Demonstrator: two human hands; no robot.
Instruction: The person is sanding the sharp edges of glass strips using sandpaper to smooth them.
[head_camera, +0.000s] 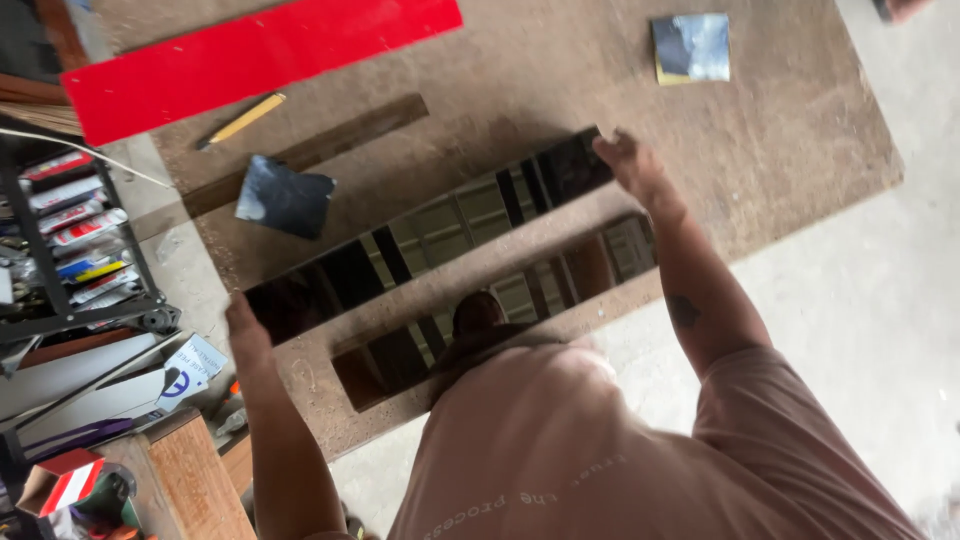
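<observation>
Two long dark reflective strips lie side by side on a brown board (780, 120). My left hand (243, 325) is at the left end of the far strip (440, 225) and grips it. My right hand (628, 162) is at the far strip's right end, with its fingers curled over the edge. The near strip (520, 295) lies parallel to it, just in front of my chest, and nothing touches it. Both hands are blurred.
A long red panel (250, 55) lies at the board's far left, with a yellow pencil (243, 120) and a dark wooden slat (310, 150) beside it. Two dark square sheets (285, 197) (692, 47) rest on the board. A metal rack (75, 240) and a wooden block (195, 480) stand on the left.
</observation>
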